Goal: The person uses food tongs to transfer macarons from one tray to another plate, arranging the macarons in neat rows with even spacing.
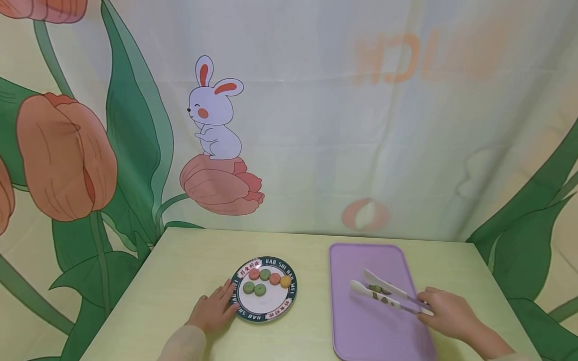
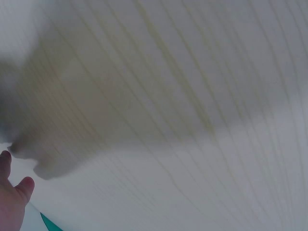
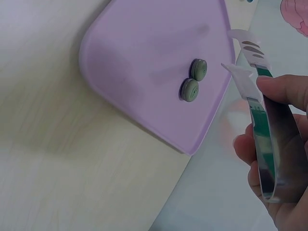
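My left hand (image 1: pixel 213 309) lies at the left rim of a round plate (image 1: pixel 268 304) with a dark lettered border, its fingers extended and touching the edge. On the plate are several small macarons (image 1: pixel 260 290) in green, pink and yellow. My right hand (image 1: pixel 449 312) grips tongs (image 1: pixel 393 303) with white tips and metal arms, the tips spread apart over a purple tray (image 1: pixel 368 333). Two green macarons (image 3: pixel 190 90) sit side by side on that tray, in the right wrist view; nothing is between the tong tips there.
The pale wooden table (image 1: pixel 189 260) carries the plate left of centre and the tray at right. Behind it hangs a curtain (image 1: pixel 307 125) printed with tulips and a rabbit. The table's far edge runs along the curtain.
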A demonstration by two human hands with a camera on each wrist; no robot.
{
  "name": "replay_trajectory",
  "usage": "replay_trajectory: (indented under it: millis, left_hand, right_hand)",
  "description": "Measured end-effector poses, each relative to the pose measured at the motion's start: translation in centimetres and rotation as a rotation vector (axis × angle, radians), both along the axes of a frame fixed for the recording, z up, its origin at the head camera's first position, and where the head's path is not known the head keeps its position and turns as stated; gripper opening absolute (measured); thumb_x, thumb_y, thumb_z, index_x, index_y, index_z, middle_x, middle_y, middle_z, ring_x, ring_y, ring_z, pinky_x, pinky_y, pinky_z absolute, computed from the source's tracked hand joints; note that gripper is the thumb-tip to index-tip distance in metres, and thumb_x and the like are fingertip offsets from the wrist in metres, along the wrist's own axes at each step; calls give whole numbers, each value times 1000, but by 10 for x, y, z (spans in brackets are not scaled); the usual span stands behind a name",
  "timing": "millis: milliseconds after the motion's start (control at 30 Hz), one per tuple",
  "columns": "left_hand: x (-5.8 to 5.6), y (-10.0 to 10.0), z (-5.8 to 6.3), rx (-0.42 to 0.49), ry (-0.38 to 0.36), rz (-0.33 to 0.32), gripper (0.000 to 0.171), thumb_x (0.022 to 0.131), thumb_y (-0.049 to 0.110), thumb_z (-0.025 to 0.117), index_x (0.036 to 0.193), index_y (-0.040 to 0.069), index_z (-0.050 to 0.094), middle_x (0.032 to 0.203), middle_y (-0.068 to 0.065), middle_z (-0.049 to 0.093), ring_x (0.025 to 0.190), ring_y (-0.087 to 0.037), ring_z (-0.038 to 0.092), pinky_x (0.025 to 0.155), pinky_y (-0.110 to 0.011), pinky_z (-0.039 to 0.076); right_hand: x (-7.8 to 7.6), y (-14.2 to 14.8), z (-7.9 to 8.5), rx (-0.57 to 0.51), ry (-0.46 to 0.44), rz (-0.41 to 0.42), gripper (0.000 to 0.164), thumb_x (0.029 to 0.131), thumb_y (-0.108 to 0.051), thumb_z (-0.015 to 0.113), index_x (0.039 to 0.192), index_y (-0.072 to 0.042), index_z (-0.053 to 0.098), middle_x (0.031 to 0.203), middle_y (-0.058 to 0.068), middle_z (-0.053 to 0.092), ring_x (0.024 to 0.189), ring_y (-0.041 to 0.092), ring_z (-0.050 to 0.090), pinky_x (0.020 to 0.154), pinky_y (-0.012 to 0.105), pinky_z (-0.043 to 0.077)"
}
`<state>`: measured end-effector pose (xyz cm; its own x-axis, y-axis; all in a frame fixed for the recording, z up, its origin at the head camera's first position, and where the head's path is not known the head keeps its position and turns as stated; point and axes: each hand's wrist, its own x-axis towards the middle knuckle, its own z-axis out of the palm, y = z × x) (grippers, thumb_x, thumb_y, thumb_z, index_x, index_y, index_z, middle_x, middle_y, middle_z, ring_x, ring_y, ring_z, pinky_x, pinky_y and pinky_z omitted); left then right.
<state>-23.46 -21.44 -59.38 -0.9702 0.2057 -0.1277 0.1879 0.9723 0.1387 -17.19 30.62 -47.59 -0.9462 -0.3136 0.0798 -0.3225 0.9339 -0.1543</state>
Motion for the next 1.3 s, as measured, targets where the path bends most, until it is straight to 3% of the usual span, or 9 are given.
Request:
replay_trajectory:
  millis: [467, 600, 1300]
  left_hand:
    - [1, 1, 3, 0, -7, 0, 64, 88, 52, 36, 138, 12, 31, 145, -7, 27, 127, -31, 34, 96, -59, 30]
    - [1, 1, 4, 5, -12, 2, 64, 89, 52, 36, 138, 12, 30, 145, -6, 26, 128, -31, 34, 97, -59, 30]
    - [1, 1, 2, 3, -15, 10, 64, 89, 52, 35, 139, 12, 29, 146, -6, 25, 128, -31, 33, 97, -59, 29]
  right_hand:
    - [1, 11, 0, 1, -78, -44, 18, 67, -23, 72, 76, -14, 60, 67, -8, 49, 56, 3, 38, 46, 21, 32]
    - [0, 13, 1, 18, -54, -42, 18, 65, -23, 72, 76, -15, 60, 67, -8, 49, 55, 4, 39, 45, 22, 33]
    - [-12, 9, 0, 20, -147, -60, 13, 68, -18, 69, 72, -12, 58, 65, -4, 51, 54, 9, 40, 45, 25, 33]
